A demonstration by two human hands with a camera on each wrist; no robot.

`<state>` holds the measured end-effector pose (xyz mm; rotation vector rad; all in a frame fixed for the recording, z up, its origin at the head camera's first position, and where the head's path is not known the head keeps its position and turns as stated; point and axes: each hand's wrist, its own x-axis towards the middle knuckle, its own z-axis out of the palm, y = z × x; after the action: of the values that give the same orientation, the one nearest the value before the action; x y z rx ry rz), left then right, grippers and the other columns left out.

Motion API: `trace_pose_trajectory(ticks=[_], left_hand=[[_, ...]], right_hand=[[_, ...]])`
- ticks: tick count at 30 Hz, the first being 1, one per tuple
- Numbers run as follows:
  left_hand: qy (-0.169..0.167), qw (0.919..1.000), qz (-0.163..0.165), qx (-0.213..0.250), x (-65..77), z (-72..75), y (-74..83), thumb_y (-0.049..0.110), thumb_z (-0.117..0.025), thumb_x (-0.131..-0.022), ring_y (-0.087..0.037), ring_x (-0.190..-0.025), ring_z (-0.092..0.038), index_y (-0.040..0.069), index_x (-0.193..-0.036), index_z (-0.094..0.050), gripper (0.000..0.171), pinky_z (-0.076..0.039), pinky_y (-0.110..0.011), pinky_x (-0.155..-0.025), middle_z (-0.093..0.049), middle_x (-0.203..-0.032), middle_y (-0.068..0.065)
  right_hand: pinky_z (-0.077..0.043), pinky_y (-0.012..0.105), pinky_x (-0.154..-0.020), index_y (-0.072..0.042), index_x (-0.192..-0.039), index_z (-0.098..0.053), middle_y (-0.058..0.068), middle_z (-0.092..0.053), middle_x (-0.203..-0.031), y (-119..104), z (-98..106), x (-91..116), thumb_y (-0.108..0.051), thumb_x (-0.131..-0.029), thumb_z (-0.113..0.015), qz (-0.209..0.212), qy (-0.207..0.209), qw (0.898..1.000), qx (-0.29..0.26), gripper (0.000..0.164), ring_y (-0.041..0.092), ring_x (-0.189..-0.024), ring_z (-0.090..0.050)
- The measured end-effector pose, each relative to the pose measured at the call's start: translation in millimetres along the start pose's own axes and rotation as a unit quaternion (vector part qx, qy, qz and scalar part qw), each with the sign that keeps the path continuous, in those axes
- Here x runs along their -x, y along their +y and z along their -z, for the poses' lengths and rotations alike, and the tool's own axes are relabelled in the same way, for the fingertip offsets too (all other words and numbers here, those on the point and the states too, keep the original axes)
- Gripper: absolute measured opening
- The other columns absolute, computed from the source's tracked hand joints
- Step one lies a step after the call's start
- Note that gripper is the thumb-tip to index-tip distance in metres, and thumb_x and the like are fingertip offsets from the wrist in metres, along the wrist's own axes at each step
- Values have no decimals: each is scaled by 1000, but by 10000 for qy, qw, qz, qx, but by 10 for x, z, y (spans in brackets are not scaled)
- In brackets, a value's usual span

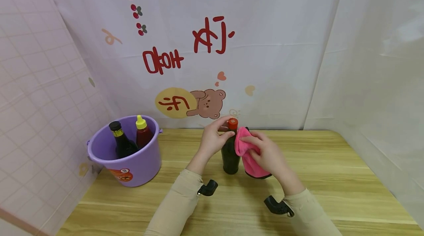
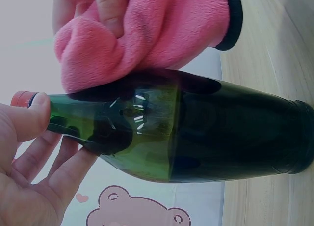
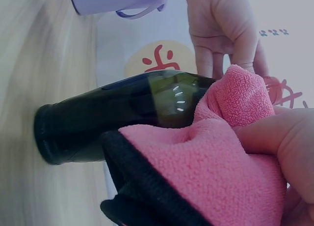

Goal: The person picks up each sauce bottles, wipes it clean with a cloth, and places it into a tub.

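A dark green glass bottle [image 1: 230, 155] with a red cap [image 1: 233, 123] stands upright on the table, partly filled with dark liquid. My left hand [image 1: 213, 137] grips it by the neck, thumb and fingers just under the cap, as the left wrist view shows. On the bottle's right side, my right hand [image 1: 267, 154] holds a bunched pink cloth [image 2: 147, 34] with black edging. The cloth touches the bottle's neck and shoulder, and its lower part hangs down beside the bottle. Some of the right fingers are hidden in the folds.
A purple bucket [image 1: 142, 166] stands on the left of the wooden table [image 1: 314, 177]. Inside it are a black-capped dark bottle [image 1: 122, 140] and a red squeeze bottle [image 1: 144, 134] with a yellow nozzle. A printed white curtain [image 1: 271, 59] hangs behind the table.
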<state>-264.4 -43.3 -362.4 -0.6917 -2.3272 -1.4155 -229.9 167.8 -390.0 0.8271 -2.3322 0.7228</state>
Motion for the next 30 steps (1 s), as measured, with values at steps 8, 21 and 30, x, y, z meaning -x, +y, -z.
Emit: trace_pose_trajectory(ticks=[8,21,30], left_hand=[[34,10000,21,30,3,-2,8,6,-76,-87,-25,-95,-70,18,-131,-63,47,-58,-32,-74,-70,-109,-6],[44,9999,106,0,13,-8,23,7,-76,-87,-25,-96,-70,18,-131,-63,47,-58,-33,-75,-70,-109,-6],[80,9999,81,-14,14,-16,16,7,-76,-87,-25,-95,-70,19,-131,-63,47,-58,-33,-74,-70,-109,-6]], right_hand=[[-56,50,-77,-12,-111,-72,16,-61,-118,41,-58,103,3,-77,-81,-72,-43,10000,12,38,36,-96,-66],[-56,51,-74,-11,-103,-71,19,-63,-115,121,-158,286,5,-74,-82,-64,-85,9998,148,35,37,-91,-67],[-57,48,-75,-12,-101,-71,16,-64,-110,157,-217,358,7,-72,-80,57,-273,9992,294,35,34,-91,-67]])
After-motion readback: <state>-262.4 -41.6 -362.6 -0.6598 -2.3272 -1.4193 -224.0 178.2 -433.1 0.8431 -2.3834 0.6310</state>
